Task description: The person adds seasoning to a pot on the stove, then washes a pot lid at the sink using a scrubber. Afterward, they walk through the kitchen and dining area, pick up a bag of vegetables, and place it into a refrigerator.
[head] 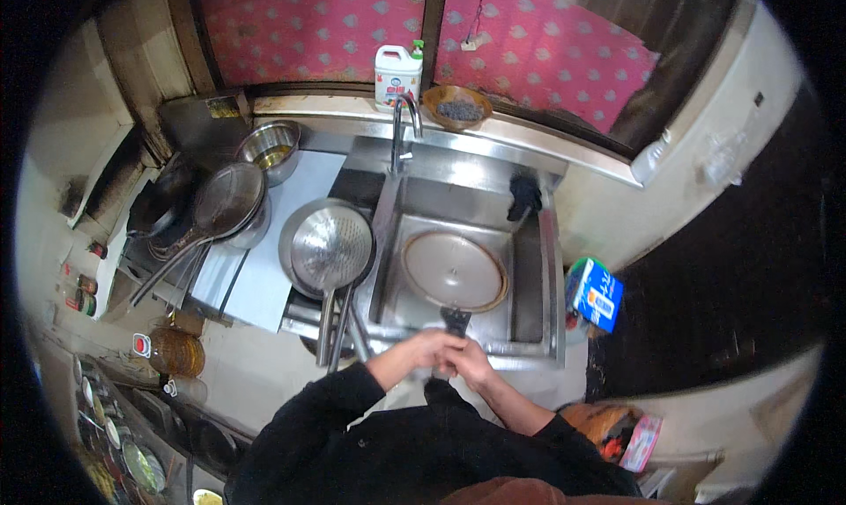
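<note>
My left hand (433, 348) and my right hand (470, 365) meet in front of my body, near the front edge of a stainless steel sink (552, 293). A dark, flat object (456, 320) shows just beyond my fingers; whether I hold it is unclear, as is what it is. The fingers overlap and blur, so their grip is partly hidden. Inside the sink lies a round, pale lid or dish (453, 270) with a brownish rim and a small central knob. A black cloth or glove (524, 197) hangs over the sink's back right part.
Left of the sink rests a perforated metal strainer (330, 244) on a pan, handles pointing towards me. Farther left are a mesh strainer (231, 197) and a steel pot (269, 149). Behind stand the faucet (396, 135), a white jug (396, 78) and a brown bowl (457, 108).
</note>
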The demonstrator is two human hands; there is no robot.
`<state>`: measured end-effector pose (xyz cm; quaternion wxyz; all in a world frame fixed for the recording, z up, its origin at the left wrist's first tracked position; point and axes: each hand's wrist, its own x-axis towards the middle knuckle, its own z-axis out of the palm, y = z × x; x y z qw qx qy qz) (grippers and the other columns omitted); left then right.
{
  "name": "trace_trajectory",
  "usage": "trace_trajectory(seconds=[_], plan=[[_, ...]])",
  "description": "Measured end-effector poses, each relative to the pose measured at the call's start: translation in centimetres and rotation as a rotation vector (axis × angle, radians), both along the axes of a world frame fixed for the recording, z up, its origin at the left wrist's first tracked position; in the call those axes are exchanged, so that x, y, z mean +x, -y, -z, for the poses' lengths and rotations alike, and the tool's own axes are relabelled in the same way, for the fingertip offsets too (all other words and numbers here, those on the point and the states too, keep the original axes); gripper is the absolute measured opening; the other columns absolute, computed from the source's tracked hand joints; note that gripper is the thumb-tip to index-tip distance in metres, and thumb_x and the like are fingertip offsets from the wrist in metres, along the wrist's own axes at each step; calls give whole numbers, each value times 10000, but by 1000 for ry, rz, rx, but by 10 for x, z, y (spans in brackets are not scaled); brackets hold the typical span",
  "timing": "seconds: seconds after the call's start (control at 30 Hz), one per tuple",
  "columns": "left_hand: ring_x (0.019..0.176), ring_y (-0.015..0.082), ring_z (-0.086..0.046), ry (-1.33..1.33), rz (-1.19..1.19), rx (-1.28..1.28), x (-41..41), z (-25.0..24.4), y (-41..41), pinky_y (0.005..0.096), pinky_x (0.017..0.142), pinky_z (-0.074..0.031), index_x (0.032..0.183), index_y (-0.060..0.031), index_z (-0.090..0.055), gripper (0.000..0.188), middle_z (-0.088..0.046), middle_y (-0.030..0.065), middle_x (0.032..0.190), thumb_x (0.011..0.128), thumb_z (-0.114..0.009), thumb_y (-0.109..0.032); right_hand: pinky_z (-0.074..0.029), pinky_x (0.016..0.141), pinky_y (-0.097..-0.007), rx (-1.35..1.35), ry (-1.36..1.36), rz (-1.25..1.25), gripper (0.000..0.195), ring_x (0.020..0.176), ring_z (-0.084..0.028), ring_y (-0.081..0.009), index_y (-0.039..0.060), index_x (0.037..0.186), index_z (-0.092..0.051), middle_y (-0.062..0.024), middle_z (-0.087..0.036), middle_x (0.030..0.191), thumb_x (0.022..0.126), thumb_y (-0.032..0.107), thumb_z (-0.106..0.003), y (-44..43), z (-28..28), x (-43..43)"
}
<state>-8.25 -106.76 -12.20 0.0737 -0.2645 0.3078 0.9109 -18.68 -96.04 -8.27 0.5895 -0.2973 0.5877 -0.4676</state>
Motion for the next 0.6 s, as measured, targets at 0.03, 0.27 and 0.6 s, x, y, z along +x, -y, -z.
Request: trace_trajectory(seconds=[0.03,0.27,0.6], plan=[[734,297,-694,-88,116,68,-6,12,21,383,538,-567,1107,75,-562,313,-673,211,928,951,-594,-195,-435,460,-256,73,-23,-93,162,597,-625,-135,14,894,-644,-50,-642,715,925,172,-638,13,-2,-17],[968,284,-646,65,-448,524,-35,87,57,424,934,-544,1053,78,-579,186,-635,166,1012,949,-603,-75,-547,649,-299,120,-591,-780,259,697,-658,-132,40,957,-689,-58,-696,765,913,294,-663,221,-12,-171],[636,221,-583,201,-374,502,-6,129,78,370,599,-496,812,-27,-628,100,-592,84,706,898,-649,-73,-452,955,-463,-705,-1278,-159,524,1097,-535,-444,11,1198,-528,-249,-563,1125,725,141,-710,563,72,-159]])
